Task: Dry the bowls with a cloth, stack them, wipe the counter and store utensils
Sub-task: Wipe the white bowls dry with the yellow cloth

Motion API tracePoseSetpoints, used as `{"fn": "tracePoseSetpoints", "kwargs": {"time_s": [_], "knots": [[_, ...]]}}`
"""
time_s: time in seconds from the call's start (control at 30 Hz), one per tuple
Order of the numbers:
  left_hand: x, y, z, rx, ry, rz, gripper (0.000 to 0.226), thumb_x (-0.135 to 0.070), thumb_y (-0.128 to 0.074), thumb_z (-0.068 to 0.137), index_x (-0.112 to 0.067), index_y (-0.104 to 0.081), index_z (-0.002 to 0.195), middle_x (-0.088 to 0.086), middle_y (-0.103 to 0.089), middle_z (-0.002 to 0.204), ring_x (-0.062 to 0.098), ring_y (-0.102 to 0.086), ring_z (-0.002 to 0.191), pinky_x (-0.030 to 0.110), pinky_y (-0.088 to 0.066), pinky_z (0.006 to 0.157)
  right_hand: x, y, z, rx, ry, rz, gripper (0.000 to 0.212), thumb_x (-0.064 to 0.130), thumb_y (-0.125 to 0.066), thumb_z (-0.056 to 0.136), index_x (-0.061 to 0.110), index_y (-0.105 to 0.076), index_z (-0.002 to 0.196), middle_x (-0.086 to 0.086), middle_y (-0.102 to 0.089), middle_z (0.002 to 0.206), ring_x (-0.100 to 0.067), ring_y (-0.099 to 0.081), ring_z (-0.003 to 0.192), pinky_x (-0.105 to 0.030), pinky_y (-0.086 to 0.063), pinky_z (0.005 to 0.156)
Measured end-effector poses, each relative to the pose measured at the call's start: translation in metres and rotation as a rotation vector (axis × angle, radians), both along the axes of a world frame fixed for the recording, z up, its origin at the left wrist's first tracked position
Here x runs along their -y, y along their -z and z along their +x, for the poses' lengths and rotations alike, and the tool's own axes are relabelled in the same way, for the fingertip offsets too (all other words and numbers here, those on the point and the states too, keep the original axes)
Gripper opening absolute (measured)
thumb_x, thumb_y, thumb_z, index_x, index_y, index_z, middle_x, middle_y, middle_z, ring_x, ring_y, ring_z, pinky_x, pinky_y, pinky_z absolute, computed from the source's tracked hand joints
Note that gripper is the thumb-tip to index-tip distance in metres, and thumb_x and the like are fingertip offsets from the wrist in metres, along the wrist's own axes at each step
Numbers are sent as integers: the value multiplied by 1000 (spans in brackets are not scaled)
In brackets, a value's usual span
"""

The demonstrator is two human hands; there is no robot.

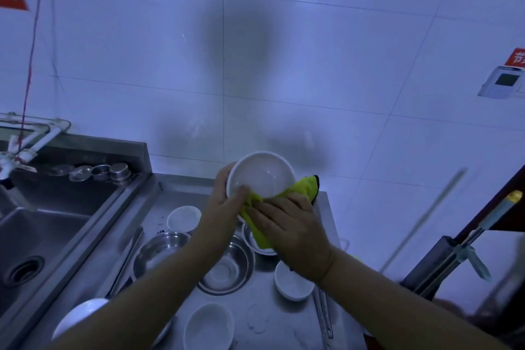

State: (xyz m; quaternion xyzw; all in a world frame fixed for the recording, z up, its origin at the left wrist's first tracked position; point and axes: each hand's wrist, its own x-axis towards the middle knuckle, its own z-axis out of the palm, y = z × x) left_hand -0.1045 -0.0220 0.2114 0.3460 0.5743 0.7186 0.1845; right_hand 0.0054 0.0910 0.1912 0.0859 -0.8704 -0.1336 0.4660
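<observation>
My left hand [227, 202] grips a large white bowl [262, 175] by its left rim and holds it tilted above the steel counter [267, 321]. My right hand [289, 224] holds a yellow-green cloth [301, 187] against the bowl's lower rim, and the cloth wraps round the bowl's right side. Below them on the counter lie several white bowls, one [184, 217] at the back, one [294, 283] to the right, one [208, 327] at the front. Steel bowls [227, 270] sit between them. Long utensils lie at the left [127, 258] and right [324, 315].
A steel sink [42, 230] with a drain is on the left, with small steel strainers [99, 172] on its back ledge and a tap [17, 156] above. A white tiled wall stands behind. A dark stand with a pole [460, 253] is at the right.
</observation>
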Motion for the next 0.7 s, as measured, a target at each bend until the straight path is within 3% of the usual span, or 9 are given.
{"fn": "tracePoseSetpoints", "kwargs": {"time_s": [0.07,0.17,0.3,0.37,0.47,0.53,0.6,0.7], "knots": [[0,-1,1,-14,-45,55,27,-23,-45,93,-45,-53,108,-12,-57,105,-7,-57,84,11,-47,64,13,4,-2,19,22,-81,24,19,-60,94,13,-68,115,-4,-71,111,-20,-67,97,-34,-48,85],[5,-7,-8,-71,10,5,29,-27,-45,91,-37,-53,117,-16,-57,112,-5,-55,93,12,-48,73,16,6,2,124,9,-83,37,22,-60,92,17,-58,129,-4,-68,118,-20,-65,105,-36,-49,91],[12,-15,-18,-162,74,-109,34,-32,-42,82,-33,-56,113,-17,-60,104,-2,-56,89,14,-48,73,-9,-9,10,242,-9,114,27,19,-54,93,9,-68,115,-7,-67,119,-22,-65,108,-37,-50,96],[13,-17,-19,-142,78,-128,28,-32,-45,83,-37,-58,108,-19,-62,99,-1,-57,86,15,-48,70,-20,-18,12,304,48,196,35,24,-48,94,6,-67,116,-11,-65,123,-24,-62,113,-36,-46,101],[9,-19,-19,-147,74,-147,23,-32,-46,87,-39,-58,106,-15,-63,99,9,-58,92,24,-49,77,-16,-23,10,428,191,152,57,40,-43,90,2,-55,130,-15,-52,137,-27,-49,128,-39,-38,109],[5,-21,-19,-171,73,-150,28,-30,-46,87,-31,-57,113,-4,-62,108,14,-57,101,30,-47,87,-7,-21,4,528,253,64,75,50,-45,87,1,-37,143,-15,-34,150,-27,-30,141,-42,-29,115],[1,-21,-19,-150,93,-112,25,-16,-46,94,-21,-55,117,2,-61,113,15,-56,107,27,-45,93,-1,-20,-5,598,243,-47,87,53,-51,83,4,-22,149,-13,-20,155,-26,-15,145,-44,-19,118],[-1,-23,-20,-172,97,-112,29,-7,-40,96,-22,-56,115,0,-61,111,10,-56,104,13,-45,86,7,-21,-12,540,182,-82,79,42,-52,78,8,-31,147,-11,-28,153,-27,-23,143,-45,-20,117]]}}
